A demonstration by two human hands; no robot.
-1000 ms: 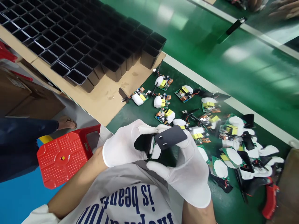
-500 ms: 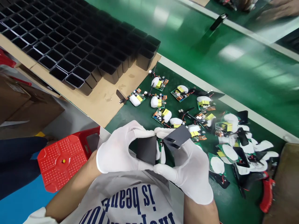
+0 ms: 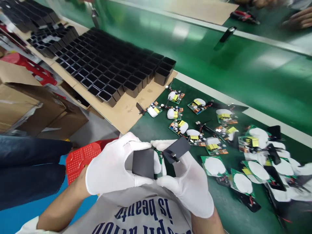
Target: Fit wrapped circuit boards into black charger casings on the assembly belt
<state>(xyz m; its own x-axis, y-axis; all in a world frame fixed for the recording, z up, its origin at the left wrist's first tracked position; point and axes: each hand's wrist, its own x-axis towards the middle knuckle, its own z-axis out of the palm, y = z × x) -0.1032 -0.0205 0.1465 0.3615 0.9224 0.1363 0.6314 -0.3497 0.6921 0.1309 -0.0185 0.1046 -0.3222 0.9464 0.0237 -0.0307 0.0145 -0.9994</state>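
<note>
Head view: both white-gloved hands meet at the near edge of the green worktop (image 3: 151, 126). The left hand (image 3: 109, 169) pinches a black housing (image 3: 143, 163) by its sides; the right hand (image 3: 187, 185) pinches a black cover plate (image 3: 176, 149) — light, rigid plastic, probably slippery under gloves. Fragile circuit boards (image 3: 214, 143) lie scattered along the worktop's right side.

White gloves (image 3: 114, 169), black housing (image 3: 143, 163), green mat (image 3: 151, 126), red stool (image 3: 83, 155).
</note>
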